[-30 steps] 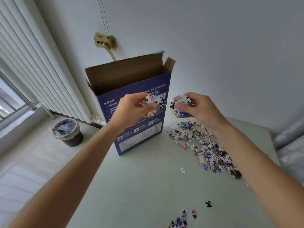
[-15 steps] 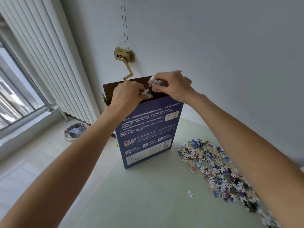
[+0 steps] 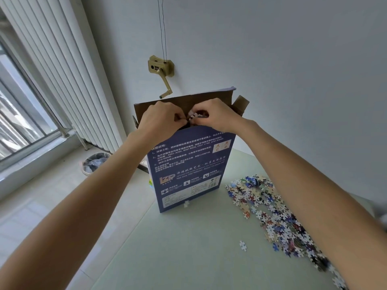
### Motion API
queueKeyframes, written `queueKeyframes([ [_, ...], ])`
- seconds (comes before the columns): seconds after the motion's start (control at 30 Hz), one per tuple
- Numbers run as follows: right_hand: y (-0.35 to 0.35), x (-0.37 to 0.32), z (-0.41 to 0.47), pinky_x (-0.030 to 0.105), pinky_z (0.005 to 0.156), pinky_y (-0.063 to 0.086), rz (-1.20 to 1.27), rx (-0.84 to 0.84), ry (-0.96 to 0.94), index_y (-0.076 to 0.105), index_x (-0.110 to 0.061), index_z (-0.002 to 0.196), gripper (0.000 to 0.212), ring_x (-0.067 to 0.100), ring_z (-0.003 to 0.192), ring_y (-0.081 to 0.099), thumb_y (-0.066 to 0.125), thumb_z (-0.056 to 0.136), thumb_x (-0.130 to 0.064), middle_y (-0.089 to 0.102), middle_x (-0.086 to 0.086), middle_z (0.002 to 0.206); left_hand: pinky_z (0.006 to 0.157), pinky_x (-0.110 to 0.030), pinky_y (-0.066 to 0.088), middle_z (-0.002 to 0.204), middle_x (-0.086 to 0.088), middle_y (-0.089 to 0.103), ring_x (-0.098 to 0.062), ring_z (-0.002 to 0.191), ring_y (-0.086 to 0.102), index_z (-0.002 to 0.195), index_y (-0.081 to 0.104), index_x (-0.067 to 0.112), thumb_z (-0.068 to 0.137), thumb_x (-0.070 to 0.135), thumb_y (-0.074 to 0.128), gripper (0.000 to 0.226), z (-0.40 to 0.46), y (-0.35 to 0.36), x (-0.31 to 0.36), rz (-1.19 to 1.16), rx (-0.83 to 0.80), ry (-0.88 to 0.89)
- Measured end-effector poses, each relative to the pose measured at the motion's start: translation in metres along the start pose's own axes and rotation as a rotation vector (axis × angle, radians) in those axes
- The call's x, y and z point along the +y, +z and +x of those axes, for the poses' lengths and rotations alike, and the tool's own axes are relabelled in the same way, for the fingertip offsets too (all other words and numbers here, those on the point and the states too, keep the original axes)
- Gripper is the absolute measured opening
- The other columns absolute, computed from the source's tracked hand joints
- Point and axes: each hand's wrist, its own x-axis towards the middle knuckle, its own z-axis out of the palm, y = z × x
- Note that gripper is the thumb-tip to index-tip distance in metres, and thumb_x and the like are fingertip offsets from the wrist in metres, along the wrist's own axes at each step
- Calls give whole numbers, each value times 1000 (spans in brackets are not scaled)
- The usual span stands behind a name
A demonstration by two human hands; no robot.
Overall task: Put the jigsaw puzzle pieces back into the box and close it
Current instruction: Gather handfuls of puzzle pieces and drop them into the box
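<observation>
one bin (image 3: pixel 95 164) on the floor way left, one blue box (image 3: pixel 189 170) upright on the table (image 3: pixel 188 248), top flaps open. left hand (image 3: pixel 160 120) and right hand (image 3: pixel 213 116) are both over the opening, fingers curled, a few white pieces (image 3: pixel 192 116) pinched right between their fingertips. one piece (image 3: pixel 186 204) sits at the box's foot, one loner (image 3: pixel 243 245) further right, then one big pile (image 3: pixel 272 214) too many to count

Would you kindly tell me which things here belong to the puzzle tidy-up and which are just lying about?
Part of the job:
- open blue box
- pieces pinched above its opening by the left hand and right hand
- loose pile of pieces on the table
- stray piece

Just lying about:
- waste bin
- wall crank
- radiator
</observation>
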Motion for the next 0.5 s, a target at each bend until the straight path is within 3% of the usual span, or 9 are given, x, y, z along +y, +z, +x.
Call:
queueKeyframes([
  [0.13,1,-3,0,29,86,46,4,46,4,67,-15,106,22,12,96,57,66,85,-20,67,0,104,70,-36,53,94,0,69,-21,80,62,102,69,24,92,38,53,24,-9,3,1,-9,10,35],
  [0.27,3,-6,0,31,86,49,-9,86,-3,69,-15,101,17,13,93,60,66,85,-18,69,2,100,71,-32,54,90,6,69,-14,80,63,101,69,27,88,33,60,17,-16,3,1,-30,4,69],
  [0.5,8,-7,3,40,83,50,-57,141,64,70,-18,102,22,16,91,60,61,88,-33,69,1,98,66,-24,47,92,6,70,-12,83,63,104,68,27,88,28,60,17,-19,8,0,-7,78,93],
])
